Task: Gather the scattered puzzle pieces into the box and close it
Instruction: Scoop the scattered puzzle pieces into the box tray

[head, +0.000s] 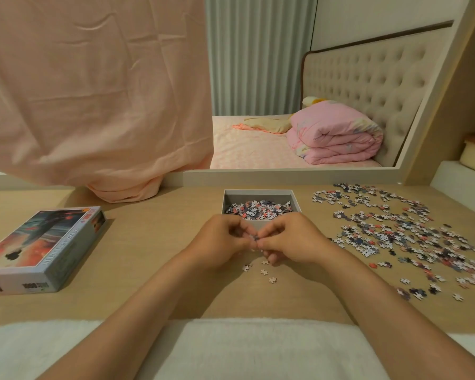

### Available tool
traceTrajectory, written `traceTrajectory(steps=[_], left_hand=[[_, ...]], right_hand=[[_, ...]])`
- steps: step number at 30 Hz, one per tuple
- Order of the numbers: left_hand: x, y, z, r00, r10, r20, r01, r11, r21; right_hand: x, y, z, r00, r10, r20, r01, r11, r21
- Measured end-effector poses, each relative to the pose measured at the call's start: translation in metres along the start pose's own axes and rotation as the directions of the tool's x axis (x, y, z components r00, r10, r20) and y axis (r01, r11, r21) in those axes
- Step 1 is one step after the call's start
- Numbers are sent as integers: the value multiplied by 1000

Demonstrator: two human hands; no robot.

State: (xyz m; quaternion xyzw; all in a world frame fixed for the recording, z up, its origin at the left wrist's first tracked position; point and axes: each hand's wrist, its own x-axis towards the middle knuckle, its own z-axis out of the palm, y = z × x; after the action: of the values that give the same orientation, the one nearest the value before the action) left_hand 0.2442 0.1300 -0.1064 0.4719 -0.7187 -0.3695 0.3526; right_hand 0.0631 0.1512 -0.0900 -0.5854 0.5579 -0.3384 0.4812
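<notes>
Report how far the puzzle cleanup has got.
Done: the open box already holds a layer of pieces. In hand: both hands, left hand and right hand, pinch pieces just before it. Left: the big scatter at right, a few strays, then the lid.

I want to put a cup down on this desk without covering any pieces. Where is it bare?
Bare wood lies between the box lid on the left and the open box in the middle. The right side is crowded with scattered pieces, and a few loose pieces lie under the hands.
</notes>
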Motion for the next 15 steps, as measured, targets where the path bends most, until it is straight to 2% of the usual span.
traceTrajectory(steps=[3,5,6,8,10,11,13,15], left_hand=[[20,19,-9,998,10,-64,-16,995,-93],[40,31,-17,994,48,-94,-54,997,-61],[49,35,-20,992,66,-109,-67,998,-6],[66,36,-24,991,84,-100,-61,975,212],[76,30,-25,998,53,-20,-37,884,466],[77,25,-25,1000,20,17,-26,842,538],[76,17,-25,1000,-1,25,-14,812,584],[72,11,-26,997,78,-22,-51,812,581]], right_hand=[[14,-18,-13,991,-95,-90,92,995,-38],[33,-31,-22,965,-205,-162,186,974,-125],[41,-36,-26,949,-247,-195,214,961,-173],[55,-39,-32,928,-309,-208,230,914,-334],[63,-38,-37,945,-309,-111,205,819,-536],[65,-36,-39,957,-282,-66,188,777,-600],[65,-32,-41,962,-267,-49,178,757,-629],[62,-29,-43,940,-330,-81,215,763,-610]])
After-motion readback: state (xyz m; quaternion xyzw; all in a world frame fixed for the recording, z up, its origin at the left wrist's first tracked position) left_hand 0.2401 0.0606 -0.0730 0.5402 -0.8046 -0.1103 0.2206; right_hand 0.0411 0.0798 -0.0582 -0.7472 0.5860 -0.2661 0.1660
